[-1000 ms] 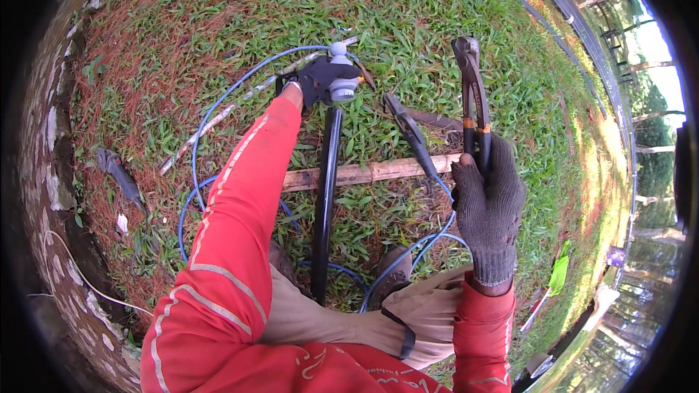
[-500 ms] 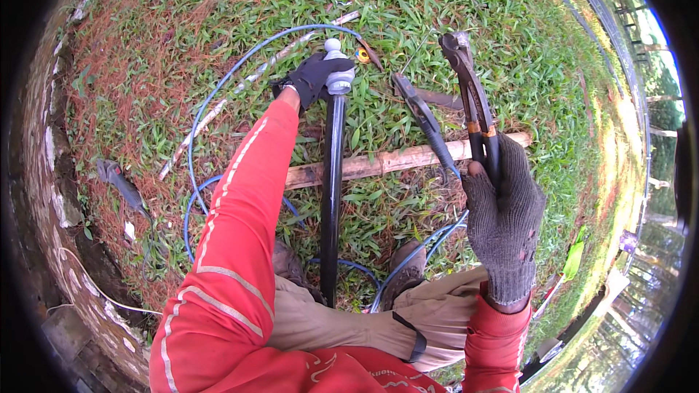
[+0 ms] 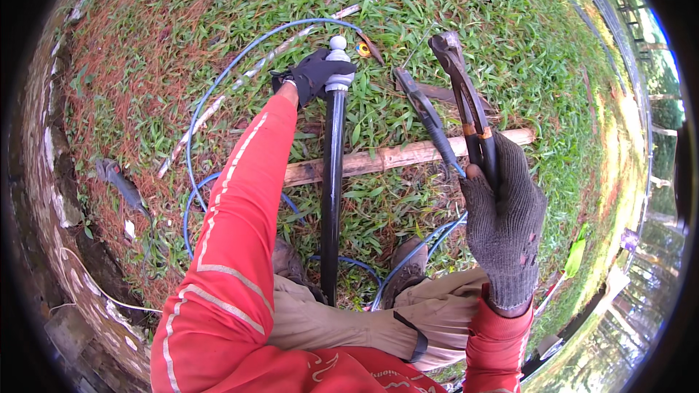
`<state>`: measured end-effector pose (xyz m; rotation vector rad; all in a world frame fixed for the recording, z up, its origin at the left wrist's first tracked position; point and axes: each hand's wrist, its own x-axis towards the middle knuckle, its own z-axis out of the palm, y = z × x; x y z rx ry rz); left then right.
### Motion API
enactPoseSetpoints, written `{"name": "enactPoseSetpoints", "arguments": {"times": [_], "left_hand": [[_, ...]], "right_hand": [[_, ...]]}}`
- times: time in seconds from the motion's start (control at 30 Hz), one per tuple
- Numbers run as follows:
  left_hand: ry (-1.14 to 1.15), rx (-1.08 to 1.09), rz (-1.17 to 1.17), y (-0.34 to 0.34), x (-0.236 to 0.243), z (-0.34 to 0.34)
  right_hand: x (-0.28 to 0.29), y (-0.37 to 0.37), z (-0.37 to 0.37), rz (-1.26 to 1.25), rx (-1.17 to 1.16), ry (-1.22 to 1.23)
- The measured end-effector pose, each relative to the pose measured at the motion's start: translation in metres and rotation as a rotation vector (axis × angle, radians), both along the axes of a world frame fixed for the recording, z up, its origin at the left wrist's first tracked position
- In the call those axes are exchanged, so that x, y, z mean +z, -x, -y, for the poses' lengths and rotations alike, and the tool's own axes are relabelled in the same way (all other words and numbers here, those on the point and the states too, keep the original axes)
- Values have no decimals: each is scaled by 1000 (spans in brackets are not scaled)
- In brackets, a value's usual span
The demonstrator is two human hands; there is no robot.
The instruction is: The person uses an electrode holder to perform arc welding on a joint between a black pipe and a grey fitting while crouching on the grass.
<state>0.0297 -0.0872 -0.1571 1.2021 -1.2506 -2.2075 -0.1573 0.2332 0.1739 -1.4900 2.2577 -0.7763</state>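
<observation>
My left hand wears a dark glove and is closed round the grey collar below a ball-topped finial. This finial caps a black metal post that runs down toward my legs. In a grey knit glove, my right hand grips the dark handles of a pair of pliers with orange bands; their head points away from me. Just left of the pliers is a welding electrode holder with a thin rod at its far end and a blue cable behind.
A bamboo pole lies crosswise behind the post. Blue cable loops over the grass around a thin pale stick. A small yellow round object lies near the finial. At left are a grey corded tool and a stone edge.
The pliers' head has swung slightly left, toward the electrode holder. The finial's top has shifted a little right, with my left hand still on it.
</observation>
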Motion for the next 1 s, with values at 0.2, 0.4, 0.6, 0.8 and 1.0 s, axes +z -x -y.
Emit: {"name": "enactPoseSetpoints", "arguments": {"times": [0.2, 0.4, 0.6, 0.8, 1.0], "left_hand": [[-49, -50, -11, 1, 5, -5], [-89, -44, -63, 0, 7, -10], [-58, -43, -35, -2, 3, -13], [-291, 40, -282, -7, 0, -14], [-529, 10, -473, -2, 3, -14]], "right_hand": [[-2, -2, -2, -51, 24, 24], [-3, -2, -3, -48, 33, 28], [-2, -4, -4, -67, 53, 51], [3, -6, -4, -37, 57, -11], [-2, -5, -6, -94, 79, 17]]}}
